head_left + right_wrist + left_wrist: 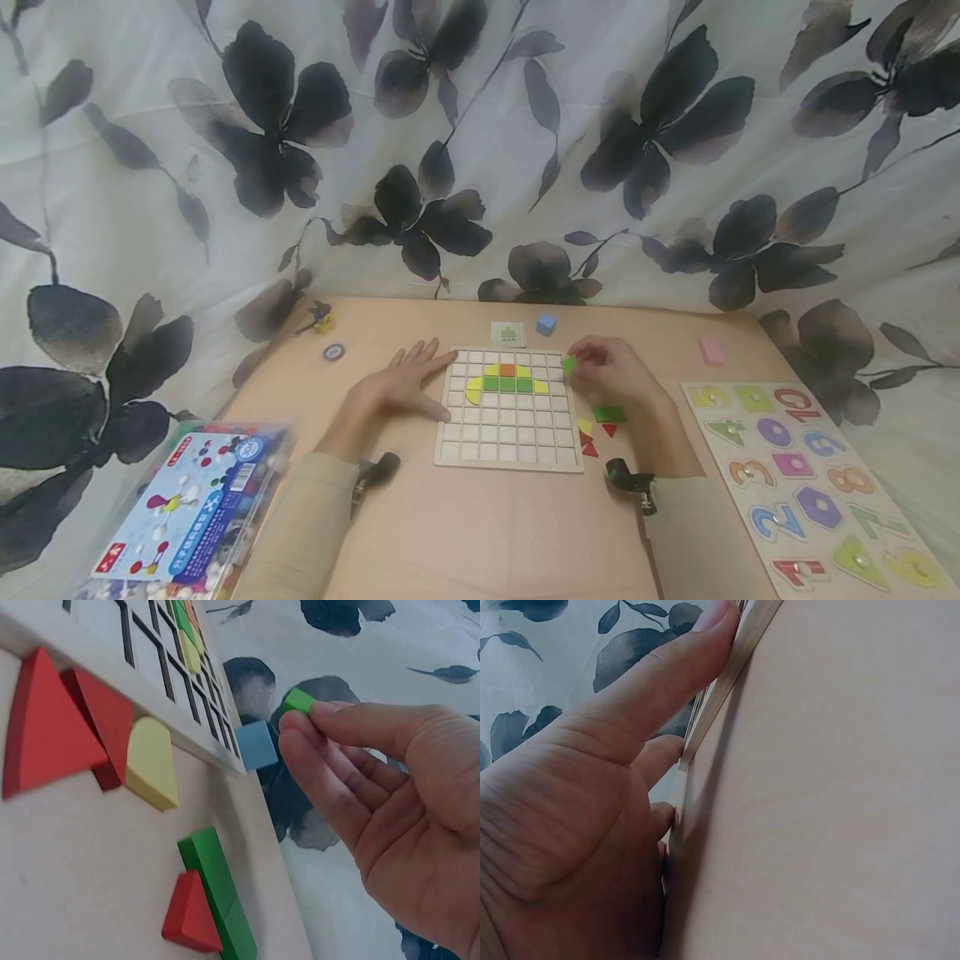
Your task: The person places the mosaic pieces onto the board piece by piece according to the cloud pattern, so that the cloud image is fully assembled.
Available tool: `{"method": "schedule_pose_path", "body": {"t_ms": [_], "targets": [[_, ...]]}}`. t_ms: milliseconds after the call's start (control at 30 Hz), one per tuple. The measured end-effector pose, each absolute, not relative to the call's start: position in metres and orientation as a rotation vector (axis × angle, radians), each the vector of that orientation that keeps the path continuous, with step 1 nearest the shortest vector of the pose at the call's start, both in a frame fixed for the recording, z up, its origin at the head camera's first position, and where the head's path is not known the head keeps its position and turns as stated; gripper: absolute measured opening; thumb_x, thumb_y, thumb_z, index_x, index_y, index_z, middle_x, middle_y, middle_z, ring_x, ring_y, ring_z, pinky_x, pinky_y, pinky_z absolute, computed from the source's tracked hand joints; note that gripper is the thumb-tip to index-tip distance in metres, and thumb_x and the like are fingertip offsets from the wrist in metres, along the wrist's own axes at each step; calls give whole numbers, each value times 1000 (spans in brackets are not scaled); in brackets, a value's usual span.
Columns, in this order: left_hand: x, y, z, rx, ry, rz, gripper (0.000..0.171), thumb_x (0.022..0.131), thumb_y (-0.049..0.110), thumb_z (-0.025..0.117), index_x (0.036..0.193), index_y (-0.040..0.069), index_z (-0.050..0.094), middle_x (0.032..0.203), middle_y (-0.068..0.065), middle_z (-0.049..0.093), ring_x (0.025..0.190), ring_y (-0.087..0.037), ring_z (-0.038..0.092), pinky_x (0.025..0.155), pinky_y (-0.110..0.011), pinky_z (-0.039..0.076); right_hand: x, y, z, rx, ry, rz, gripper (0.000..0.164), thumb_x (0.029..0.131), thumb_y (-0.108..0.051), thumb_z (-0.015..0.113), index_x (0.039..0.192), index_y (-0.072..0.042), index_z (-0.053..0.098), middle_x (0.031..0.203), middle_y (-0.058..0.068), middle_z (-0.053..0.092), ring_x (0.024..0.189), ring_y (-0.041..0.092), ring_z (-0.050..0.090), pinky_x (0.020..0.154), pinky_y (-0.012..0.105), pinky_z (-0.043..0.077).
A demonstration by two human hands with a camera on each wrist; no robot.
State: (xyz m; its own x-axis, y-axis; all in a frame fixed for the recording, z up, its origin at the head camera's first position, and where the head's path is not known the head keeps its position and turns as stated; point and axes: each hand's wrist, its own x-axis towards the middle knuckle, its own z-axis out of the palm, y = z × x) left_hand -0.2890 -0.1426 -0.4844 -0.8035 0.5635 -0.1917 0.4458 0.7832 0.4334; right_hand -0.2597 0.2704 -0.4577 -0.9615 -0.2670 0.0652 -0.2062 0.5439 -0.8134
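A white wooden grid board [488,430] lies on the table. Yellow, orange and green blocks [507,384] form a domed shape in its upper cells. My left hand [397,387] rests at the board's left side, fingers spread and thumb on the edge. Beyond the board's upper right corner, my right hand [618,375] pinches a small green block [298,700] between thumb and fingertips. Beside the board's right edge lie a long green block [217,892], a yellow rounded block [152,761] and several red blocks [52,727].
A small pattern card [508,334] and a blue cube [546,324] sit behind the board. At right are a number puzzle board [757,442] and a pink block [711,351]. A clear box of model parts [187,508] stands at left, with a round disc [333,352] and small figurine [321,317] farther back.
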Motion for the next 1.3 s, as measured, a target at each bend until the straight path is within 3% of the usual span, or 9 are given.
{"method": "schedule_pose_path", "body": {"t_ms": [400,633,900,1300], "targets": [[-292,-144,-492,810,2641,611,125,69,80,78,168,31,19,175,-21,-5,160,-47,-10,125,-69,-9,-255,247,-455,-415,2660,-1454,22,94,-13,77,115,-16,72,100,5,74,91,25,68,84,35,55],[-290,-142,-486,773,2636,571,124,71,76,80,168,29,19,175,-19,-5,161,-44,-9,128,-65,-7,-254,229,-454,-524,2646,-1448,24,92,-14,80,115,-10,73,95,5,72,87,23,66,81,26,55],[-289,-142,-484,776,2658,530,121,74,74,80,168,29,18,175,-18,-4,161,-43,-8,128,-65,-6,-256,215,-455,-598,2654,-1446,23,89,-11,83,110,-6,73,88,5,68,80,22,61,69,22,53],[-289,-142,-482,770,2653,537,121,73,75,79,168,30,18,175,-18,-5,161,-42,-8,128,-65,-6,-251,177,-463,-661,2621,-1364,30,85,-11,87,110,-1,75,87,3,67,79,19,58,65,20,48]]}}
